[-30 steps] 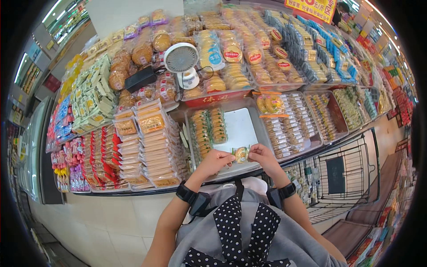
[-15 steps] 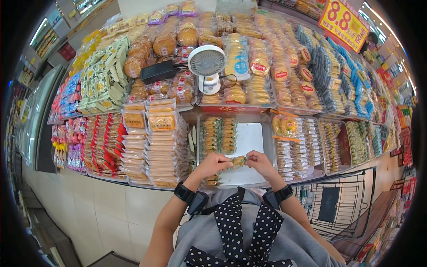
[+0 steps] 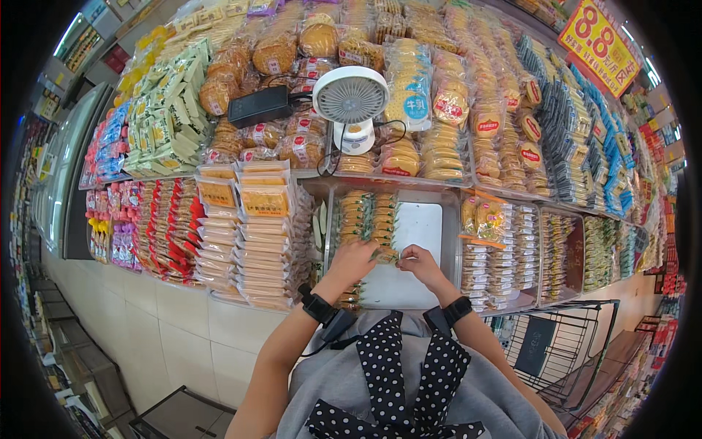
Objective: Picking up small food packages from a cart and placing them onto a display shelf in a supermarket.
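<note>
My left hand (image 3: 353,262) is over the left part of a metal tray (image 3: 451,241), its fingers closed on a small wrapped biscuit (image 3: 385,254) in a clear, green-edged wrapper. At the wrapper's right end, my right hand (image 3: 423,266) pinches with thumb and forefinger. Beyond my left hand, two columns of similar wrapped biscuits (image 3: 356,214) stand packed on edge along the tray's left side. A white board (image 3: 420,223) lines the tray bottom to their right. Part of the near rows is hidden under my left hand and wrist.
Stacked long biscuit packs (image 3: 265,249) stand left of the tray. On the right are white-wrapped packs (image 3: 499,252) and an orange-edged bag (image 3: 486,219). A white fan (image 3: 351,99) and black box (image 3: 259,106) rest on goods behind. A wire shopping cart (image 3: 548,344) stands at lower right.
Both hands, with the wrapped biscuit, have shifted slightly away from me, and my left hand now sits against the biscuit columns. The whole view has also shifted a little.
</note>
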The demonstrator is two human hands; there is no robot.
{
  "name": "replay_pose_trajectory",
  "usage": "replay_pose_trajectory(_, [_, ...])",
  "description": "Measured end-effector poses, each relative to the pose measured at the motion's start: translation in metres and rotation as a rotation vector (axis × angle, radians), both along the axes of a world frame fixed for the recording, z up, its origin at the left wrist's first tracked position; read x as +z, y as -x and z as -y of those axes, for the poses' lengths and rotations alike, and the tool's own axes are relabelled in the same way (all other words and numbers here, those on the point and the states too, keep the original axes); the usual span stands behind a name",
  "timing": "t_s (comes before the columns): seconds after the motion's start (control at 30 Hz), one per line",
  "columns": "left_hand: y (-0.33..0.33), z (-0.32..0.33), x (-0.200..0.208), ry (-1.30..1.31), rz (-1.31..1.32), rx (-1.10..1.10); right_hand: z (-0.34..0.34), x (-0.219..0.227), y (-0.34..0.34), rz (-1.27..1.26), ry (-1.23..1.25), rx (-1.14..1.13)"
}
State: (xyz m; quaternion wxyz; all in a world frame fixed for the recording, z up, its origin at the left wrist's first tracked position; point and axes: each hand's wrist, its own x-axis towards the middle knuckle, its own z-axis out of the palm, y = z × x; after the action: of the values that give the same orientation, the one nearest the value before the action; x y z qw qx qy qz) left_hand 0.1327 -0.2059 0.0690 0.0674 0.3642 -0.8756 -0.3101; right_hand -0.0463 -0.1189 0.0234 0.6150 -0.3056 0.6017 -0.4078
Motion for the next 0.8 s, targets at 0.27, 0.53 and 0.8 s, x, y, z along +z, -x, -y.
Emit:
replay_pose_trajectory(0.27, [0.004, 0.003, -0.021, 0.188, -0.03, -0.002, 0.009, -0.016, -0.012, -0.064, -0.022, 0.055])
replay_pose_trajectory(0.53, [0.007, 0.009, -0.021, 0.206, -0.019, -0.046, 0.008, -0.015, -0.012, 0.005, -0.023, -0.01])
replay_pose_trajectory(0.8, [0.004, 0.018, 0.026, 0.096, -0.25, -0.028, -0.015, 0.049, 0.031, -0.126, 0.196, -0.188])
